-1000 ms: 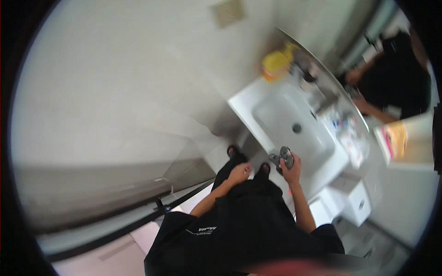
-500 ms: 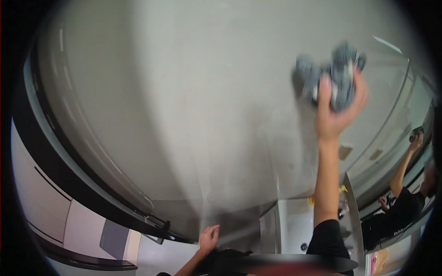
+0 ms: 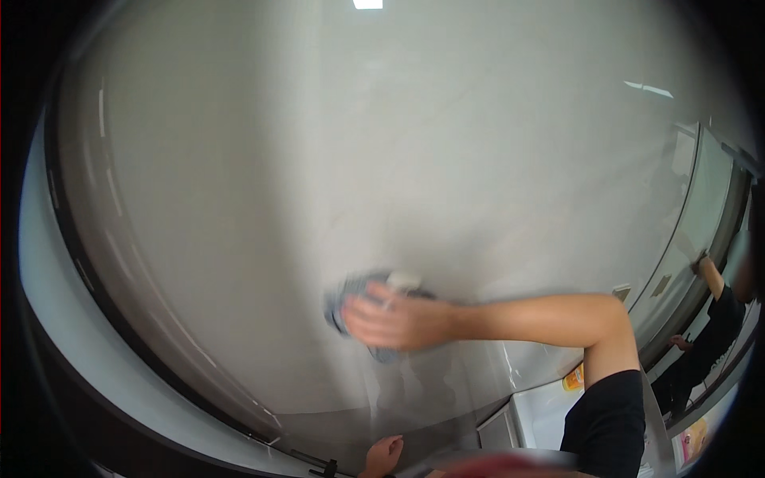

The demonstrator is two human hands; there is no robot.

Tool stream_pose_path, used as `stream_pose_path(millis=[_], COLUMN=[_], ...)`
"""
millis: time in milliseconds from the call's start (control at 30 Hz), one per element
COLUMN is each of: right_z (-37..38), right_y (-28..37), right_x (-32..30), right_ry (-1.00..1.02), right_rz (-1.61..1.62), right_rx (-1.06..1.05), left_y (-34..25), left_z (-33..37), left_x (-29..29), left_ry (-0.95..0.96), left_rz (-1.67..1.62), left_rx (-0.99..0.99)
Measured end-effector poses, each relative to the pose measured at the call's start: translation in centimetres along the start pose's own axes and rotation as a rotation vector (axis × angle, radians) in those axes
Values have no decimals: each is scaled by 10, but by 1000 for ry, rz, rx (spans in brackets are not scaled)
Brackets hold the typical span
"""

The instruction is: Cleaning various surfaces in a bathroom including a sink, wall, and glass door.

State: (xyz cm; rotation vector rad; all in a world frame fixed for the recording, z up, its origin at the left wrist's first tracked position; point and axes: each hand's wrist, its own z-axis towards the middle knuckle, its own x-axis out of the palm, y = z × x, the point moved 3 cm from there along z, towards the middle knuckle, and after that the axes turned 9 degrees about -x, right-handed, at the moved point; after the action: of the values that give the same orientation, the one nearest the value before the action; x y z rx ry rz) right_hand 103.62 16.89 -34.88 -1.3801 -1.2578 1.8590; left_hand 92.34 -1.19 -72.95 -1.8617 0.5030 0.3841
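My right grip (image 3: 396, 320) curls around the bunched grey cloth (image 3: 338, 303), seemingly to press it against the wall (image 3: 478, 159), while my left grip (image 3: 384, 455) hangs half-open, apparently empty.

The pale grey wall (image 3: 494, 159) is softly lit, and small white patches of glare are thrown back by its glossy surface at the top centre and upper right of the frame. A broad, soft-edged darker band is seen left of centre, and a faint shadow is cast above the right forearm (image 3: 526, 319). The right grip (image 3: 394, 320) and the grey bundle (image 3: 338, 307) are blurred. Straight edges are bowed toward the rim, the corners are blacked out, and a reddish shape (image 3: 510, 464) at the bottom is out of focus.
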Motion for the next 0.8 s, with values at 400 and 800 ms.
stream_pose_path(millis=[400, 800], right_z=[-25, -109], right_y=[-202, 32], right_x=[-149, -22], right_ry=[-241, 88], right_rz=[-136, 74], right_rx=[462, -403], left_y=[156, 95], left_z=[131, 74], left_x=[203, 122], left_ry=[-582, 16], left_rz=[1303, -14], left_rx=[69, 81])
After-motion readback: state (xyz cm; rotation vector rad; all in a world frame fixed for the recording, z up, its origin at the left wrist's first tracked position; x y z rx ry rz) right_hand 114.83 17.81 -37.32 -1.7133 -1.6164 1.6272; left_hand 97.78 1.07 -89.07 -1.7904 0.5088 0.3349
